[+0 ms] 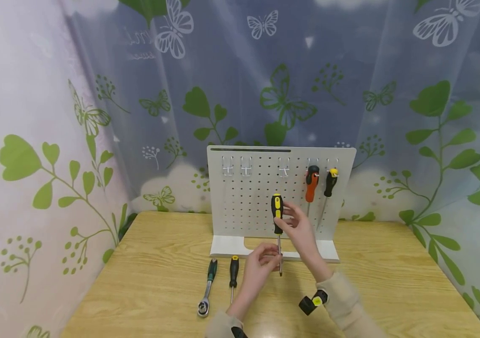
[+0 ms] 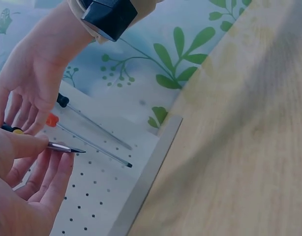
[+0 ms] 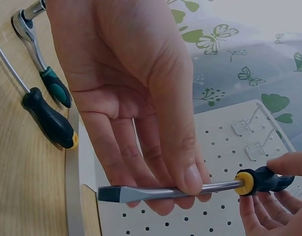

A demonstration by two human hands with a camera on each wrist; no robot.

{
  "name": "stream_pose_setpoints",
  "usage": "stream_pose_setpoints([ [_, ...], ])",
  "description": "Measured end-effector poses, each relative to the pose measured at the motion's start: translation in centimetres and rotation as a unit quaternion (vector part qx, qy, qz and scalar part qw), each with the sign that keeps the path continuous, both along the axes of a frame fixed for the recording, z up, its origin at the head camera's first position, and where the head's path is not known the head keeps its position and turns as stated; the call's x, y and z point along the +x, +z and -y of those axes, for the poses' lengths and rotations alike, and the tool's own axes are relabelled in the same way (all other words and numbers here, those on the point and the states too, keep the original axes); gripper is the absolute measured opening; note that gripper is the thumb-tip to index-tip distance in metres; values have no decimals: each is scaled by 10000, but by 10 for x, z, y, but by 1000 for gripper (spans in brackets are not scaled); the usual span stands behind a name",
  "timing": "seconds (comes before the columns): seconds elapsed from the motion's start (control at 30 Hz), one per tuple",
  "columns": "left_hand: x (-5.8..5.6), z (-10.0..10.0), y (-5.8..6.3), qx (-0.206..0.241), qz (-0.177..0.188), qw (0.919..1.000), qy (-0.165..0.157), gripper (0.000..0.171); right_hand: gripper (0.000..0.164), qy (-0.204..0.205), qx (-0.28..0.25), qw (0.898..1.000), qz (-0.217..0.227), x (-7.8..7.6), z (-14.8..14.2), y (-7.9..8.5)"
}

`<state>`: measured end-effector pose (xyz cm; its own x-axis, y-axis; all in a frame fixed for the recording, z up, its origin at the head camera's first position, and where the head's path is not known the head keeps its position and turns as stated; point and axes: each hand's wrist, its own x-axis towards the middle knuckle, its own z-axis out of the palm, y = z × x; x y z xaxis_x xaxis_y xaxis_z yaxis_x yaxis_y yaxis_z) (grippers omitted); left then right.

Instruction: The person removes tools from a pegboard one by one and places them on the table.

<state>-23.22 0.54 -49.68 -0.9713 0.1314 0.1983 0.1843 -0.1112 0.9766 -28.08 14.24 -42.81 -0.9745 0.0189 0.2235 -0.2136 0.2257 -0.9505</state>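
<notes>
A flat-blade screwdriver (image 1: 278, 206) with a black and yellow handle stands upright, tip down, in front of a white pegboard (image 1: 248, 197). My right hand (image 1: 300, 232) grips its handle, thumb on the near side. Lower down, my left hand (image 1: 260, 268) pinches the metal shaft between thumb and fingers. The right wrist view shows the left thumb (image 3: 192, 178) pressed on the shaft, and the broad dark tip (image 3: 109, 194) sticks out past the fingers. In the left wrist view, the left hand (image 2: 30, 182) covers part of the shaft, and most of the handle is hidden.
On the pegboard hang an orange-handled screwdriver (image 1: 312, 184) and a black and yellow one (image 1: 331, 182). Clear hooks (image 1: 228, 168) stick out at its upper left. A ratchet wrench (image 1: 211, 272) and another screwdriver (image 1: 233, 270) lie on the wooden table (image 1: 147, 272) left of my hands.
</notes>
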Motion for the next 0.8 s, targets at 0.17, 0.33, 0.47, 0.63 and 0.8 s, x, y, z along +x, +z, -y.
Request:
stream_pose_setpoints([
  [0.17,7,6,-8,-53,178,9998,44,22,60,71,-85,9999,71,3,5,-10],
  [0.33,12,11,-17,-76,326,9994,80,22,61,106,-52,9997,221,4,8,-23],
  [0.47,16,15,-24,-92,421,9990,101,26,61,107,-19,9994,332,6,12,-31],
  [0.63,24,20,-29,-131,534,9983,171,29,59,162,-128,9988,447,9,17,-41],
  [0.8,32,28,-37,-370,656,9970,195,27,58,249,-178,9980,560,15,22,-51],
])
